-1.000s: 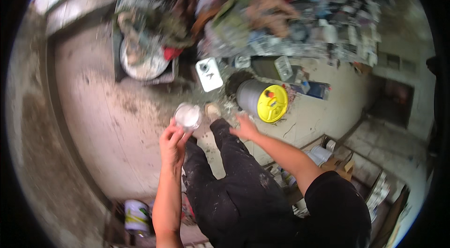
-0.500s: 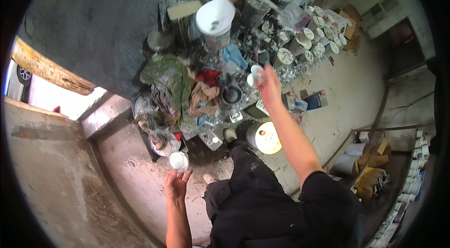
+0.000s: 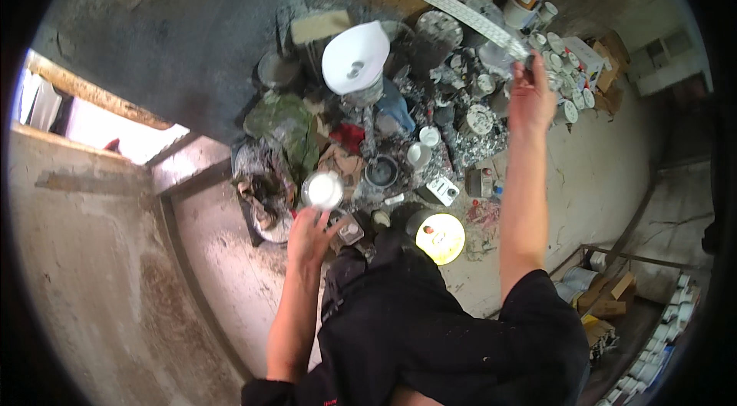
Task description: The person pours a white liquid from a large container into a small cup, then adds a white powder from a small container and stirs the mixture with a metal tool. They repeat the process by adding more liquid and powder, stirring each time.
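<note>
on the left, the person's left hand (image 3: 309,238) grasps a small round tub of white material (image 3: 322,190) at its near edge, beside crumpled rags (image 3: 285,129). far right, the right hand (image 3: 531,102) grips the near end of a long, pale patterned strip (image 3: 470,18). a yellow-lidded bucket (image 3: 441,238) stands near, between both forearms.

I watch the left hand (image 3: 309,241) hold a cup (image 3: 322,191), a white tub (image 3: 345,53) beyond it; the right hand (image 3: 531,99) grips a strip (image 3: 472,20).
</note>
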`<state>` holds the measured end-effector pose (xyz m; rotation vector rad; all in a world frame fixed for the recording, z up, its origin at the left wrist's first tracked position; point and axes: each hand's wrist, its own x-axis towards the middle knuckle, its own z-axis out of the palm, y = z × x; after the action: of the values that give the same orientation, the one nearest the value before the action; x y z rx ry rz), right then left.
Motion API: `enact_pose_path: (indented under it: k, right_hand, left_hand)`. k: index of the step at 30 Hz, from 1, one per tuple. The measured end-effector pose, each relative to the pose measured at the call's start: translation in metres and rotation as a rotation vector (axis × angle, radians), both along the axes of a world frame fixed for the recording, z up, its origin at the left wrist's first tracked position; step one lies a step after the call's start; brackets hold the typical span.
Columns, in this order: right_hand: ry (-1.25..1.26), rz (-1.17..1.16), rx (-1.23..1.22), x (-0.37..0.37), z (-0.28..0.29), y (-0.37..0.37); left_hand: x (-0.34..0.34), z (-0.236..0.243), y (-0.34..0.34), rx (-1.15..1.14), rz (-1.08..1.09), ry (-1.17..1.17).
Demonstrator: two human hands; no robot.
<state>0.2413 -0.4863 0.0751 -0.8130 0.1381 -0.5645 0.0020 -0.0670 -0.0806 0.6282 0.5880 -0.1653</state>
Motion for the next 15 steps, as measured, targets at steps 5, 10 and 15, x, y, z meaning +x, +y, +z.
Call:
enact_pose_path:
  k: [5, 10, 15]
  right_hand:
    - [-0.045, 0.330, -0.745, -0.086, 0.077, 0.055]
    - [-0.350, 0.715, -1.473, -0.098, 0.098, 0.138]
    - [-0.548, 0.894, -1.572, -0.087, 0.073, 0.195]
  left_hand:
    - [0.021, 0.020, -0.009, 0.026, -0.057, 0.008]
    - [0.019, 0.032, -0.005, -0.017, -0.101, 0.037]
    - [0.011, 0.023, 0.002, -0.013, -0.157, 0.016]
